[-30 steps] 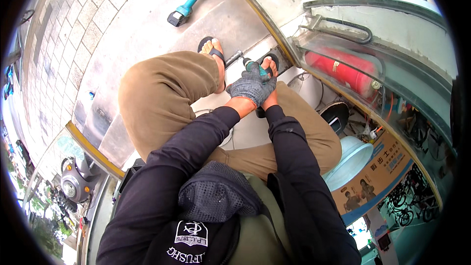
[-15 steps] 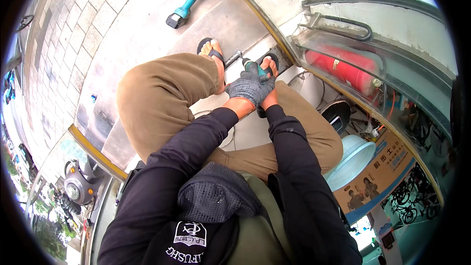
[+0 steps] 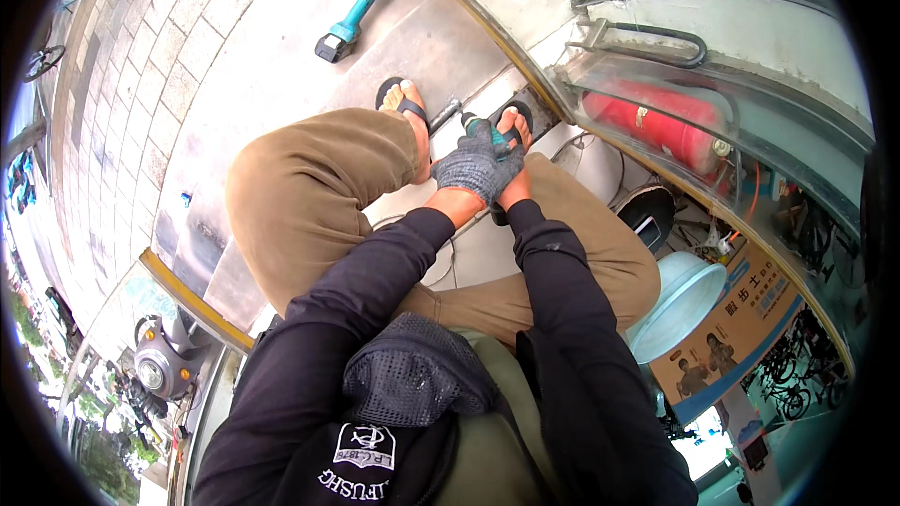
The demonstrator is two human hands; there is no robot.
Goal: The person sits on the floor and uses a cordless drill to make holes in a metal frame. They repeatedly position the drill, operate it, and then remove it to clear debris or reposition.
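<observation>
Between my feet, my gloved left hand [image 3: 461, 171] is closed around the body of a teal-and-black power tool [image 3: 472, 121]. My right hand [image 3: 512, 169], also gloved in grey, is pressed close against it on the same tool. The left hand hides much of the right hand's fingers and most of the tool. Just beyond the tool's front end, a metal cylindrical piece [image 3: 446, 113] lies by the floor seam between my sandalled feet. I cannot make out whether the tool touches it.
A teal angle grinder [image 3: 361, 11] lies on the paving ahead. On the right, a glass door edge [image 3: 487, 14] crosses near a red cylinder [image 3: 652, 122]. A pale blue basin [image 3: 677, 305] and a cardboard box [image 3: 727, 337] stand beside my right knee. Cables [image 3: 614, 169] trail nearby.
Both hands stay on the power tool with hardly any movement. The view has shifted slightly, so the surroundings at the edges sit a little differently.
</observation>
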